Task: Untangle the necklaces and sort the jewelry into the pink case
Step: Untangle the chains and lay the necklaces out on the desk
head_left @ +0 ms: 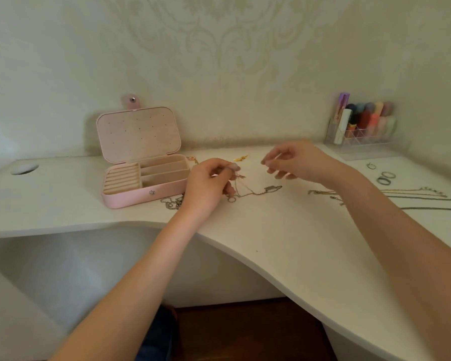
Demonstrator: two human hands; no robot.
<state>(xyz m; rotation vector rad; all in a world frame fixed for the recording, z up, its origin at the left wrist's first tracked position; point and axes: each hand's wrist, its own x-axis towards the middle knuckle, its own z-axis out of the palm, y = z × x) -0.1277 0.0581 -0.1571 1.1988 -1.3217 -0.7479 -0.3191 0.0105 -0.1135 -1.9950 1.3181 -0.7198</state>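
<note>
Gold chain (248,192) pinched in left hand (208,183), trailing right along the tabletop (271,243) to a small pendant, long axis left-right. Right hand (294,162) raised just right of it, fingertips together; whether on a strand, cannot tell. Pink case (141,196) open at far left, nearer the left hand, compartments apparently bare. Silver chains (427,201) and rings (385,177) far right.

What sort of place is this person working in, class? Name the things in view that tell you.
Probably a bedroom or dressing corner at home: a white curved desk against patterned wallpaper, an open pink case for jewelry, and a clear organizer of what look like cosmetics at the back right.
</note>
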